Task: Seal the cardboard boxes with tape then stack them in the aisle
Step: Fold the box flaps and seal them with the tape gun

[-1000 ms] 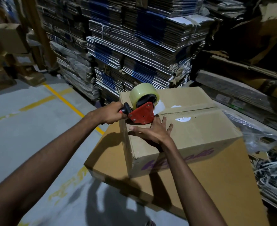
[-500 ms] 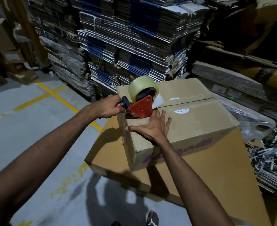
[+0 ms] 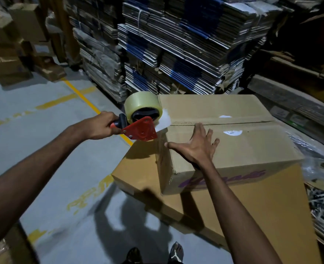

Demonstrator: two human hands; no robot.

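My left hand [image 3: 105, 125] was curled tight round the handle of the red tape dispenser [image 3: 141, 128], which hung at the near-left corner of the cardboard box [image 3: 233, 147]. The roll of clear tape [image 3: 141, 105] sat on top of the dispenser, and a short tongue of tape ran from it onto the box's top edge, right where the centre seam [image 3: 224, 123] between the two flaps began. The seam itself looked bare along the rest of its length.

My right hand [image 3: 197, 147] lay flat on the nearer flap with the fingers spread wide — the thumb pointing along the left edge of the box, the fingertips reaching up to the seam. It pressed the flap down and gripped nothing.

The box rested on a larger, flatter carton [image 3: 252, 202] that served as my worktop, its purple lettering on the side facing me. Two small white labels [image 3: 232, 132] showed on the top, one on either side of the seam.

Behind the box rose tall stacks of flattened cardboard [image 3: 176, 44], bundled and strapped — some sheets with blue print. To the left ran the grey floor [image 3: 52, 159] with its yellow lines [image 3: 85, 100], and more boxes [image 3: 14, 44] stood at the far left. Loose strapping and plastic wrap [image 3: 321, 183] lay at the right. My sandalled feet [image 3: 175, 254] showed at the bottom edge.
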